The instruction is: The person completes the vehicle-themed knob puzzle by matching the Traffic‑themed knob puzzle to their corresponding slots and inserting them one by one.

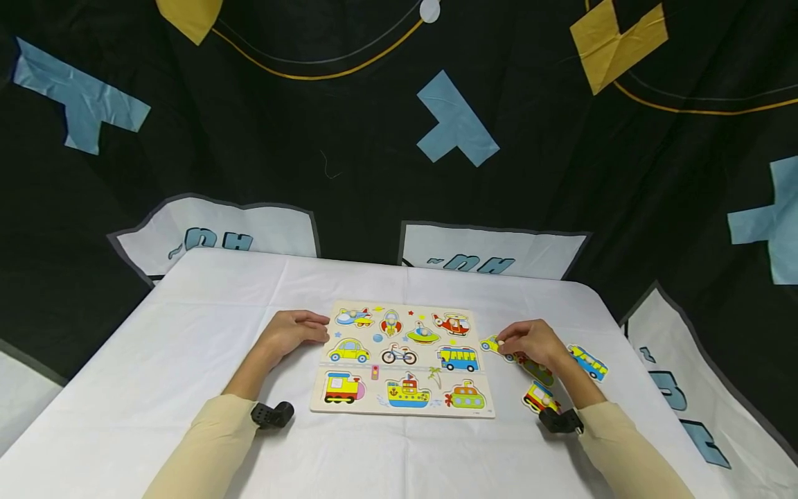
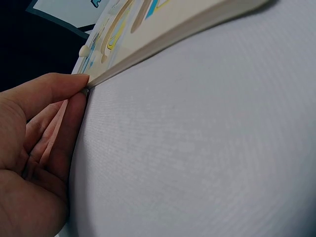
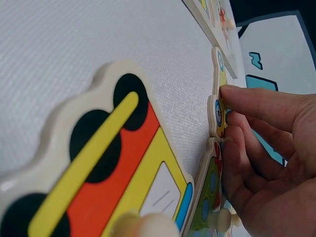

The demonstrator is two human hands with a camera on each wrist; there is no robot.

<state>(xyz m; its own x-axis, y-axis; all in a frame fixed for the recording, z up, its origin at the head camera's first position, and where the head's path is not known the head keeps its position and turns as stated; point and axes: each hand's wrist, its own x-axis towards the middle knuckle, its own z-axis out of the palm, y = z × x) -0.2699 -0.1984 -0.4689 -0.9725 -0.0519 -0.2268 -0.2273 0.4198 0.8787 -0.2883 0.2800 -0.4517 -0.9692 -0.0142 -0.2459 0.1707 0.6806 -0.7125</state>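
Note:
A wooden puzzle board with printed vehicles lies flat on the white cloth. At its left edge rests my left hand, the fingers relaxed and their tips touching the rim; in the left wrist view the fingertips meet the board's corner. Right of the board, my right hand pinches a yellow car puzzle piece between thumb and fingers. The car piece shows edge-on in the right wrist view. A green submarine piece lies partly hidden under this hand.
A train piece lies near the right wrist and a bus piece farther right. A wooden knob rises from the board near the left hand. Behind the white-covered table hangs a black curtain.

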